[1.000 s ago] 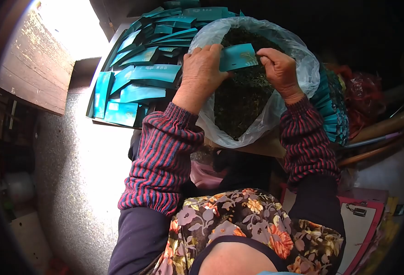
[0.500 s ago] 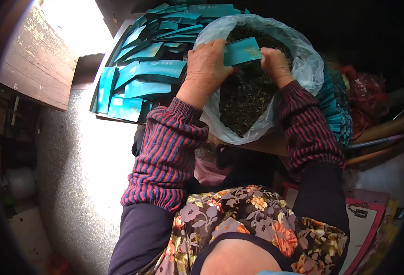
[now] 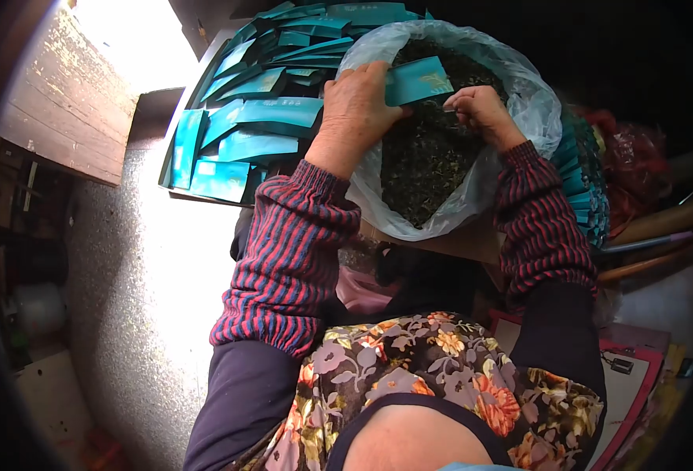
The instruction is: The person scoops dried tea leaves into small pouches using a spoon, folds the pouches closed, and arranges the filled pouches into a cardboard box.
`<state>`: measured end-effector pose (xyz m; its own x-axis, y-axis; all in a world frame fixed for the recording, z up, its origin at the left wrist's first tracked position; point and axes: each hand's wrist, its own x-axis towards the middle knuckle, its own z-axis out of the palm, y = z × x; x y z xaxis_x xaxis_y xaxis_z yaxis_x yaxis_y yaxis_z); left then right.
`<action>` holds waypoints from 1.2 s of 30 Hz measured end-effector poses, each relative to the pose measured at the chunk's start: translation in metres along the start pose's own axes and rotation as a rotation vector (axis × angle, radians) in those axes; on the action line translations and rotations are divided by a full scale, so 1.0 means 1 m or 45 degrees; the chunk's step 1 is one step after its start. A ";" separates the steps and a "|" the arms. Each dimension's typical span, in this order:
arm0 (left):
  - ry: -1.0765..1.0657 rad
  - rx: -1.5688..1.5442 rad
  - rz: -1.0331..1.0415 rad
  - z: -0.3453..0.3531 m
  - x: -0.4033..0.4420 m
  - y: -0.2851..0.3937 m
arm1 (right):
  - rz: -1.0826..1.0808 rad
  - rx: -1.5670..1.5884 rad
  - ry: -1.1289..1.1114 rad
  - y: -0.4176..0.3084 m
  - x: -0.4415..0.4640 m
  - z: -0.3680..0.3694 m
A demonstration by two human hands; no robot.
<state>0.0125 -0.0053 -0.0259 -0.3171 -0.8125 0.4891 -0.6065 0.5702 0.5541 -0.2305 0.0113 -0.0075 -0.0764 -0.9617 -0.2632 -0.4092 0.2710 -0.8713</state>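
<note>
A teal packet [image 3: 419, 81] is gripped at its left end by my left hand [image 3: 356, 108], above a clear plastic bag [image 3: 531, 94] of dark dried leaves [image 3: 425, 169]. Just right of the packet's end, my right hand [image 3: 484, 114] has its fingers pinched together over the leaves. Something small and pale shows at those fingertips, too small to name. Many more teal packets [image 3: 258, 144] lie in a shallow box to the left of the bag.
A dense row of teal packets [image 3: 586, 184] stands right of the bag, beside a red plastic bag [image 3: 635, 161] and long poles [image 3: 652, 228]. A clipboard [image 3: 625, 385] lies at the lower right. A wooden panel [image 3: 71, 110] is at the upper left.
My right hand has come away from the packet's right end and moved slightly right and down. My left hand still grips the packet. The whole view has shifted a little.
</note>
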 end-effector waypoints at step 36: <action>-0.068 -0.343 -0.026 0.014 -0.003 0.023 | -1.374 -1.058 0.606 -0.065 -0.065 -0.014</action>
<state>-0.0110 0.0092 -0.0243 -0.3491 -0.8255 0.4435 -0.3997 0.5592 0.7263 -0.2116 0.0557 0.0721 0.3837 -0.6453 0.6606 -0.8503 -0.5259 -0.0197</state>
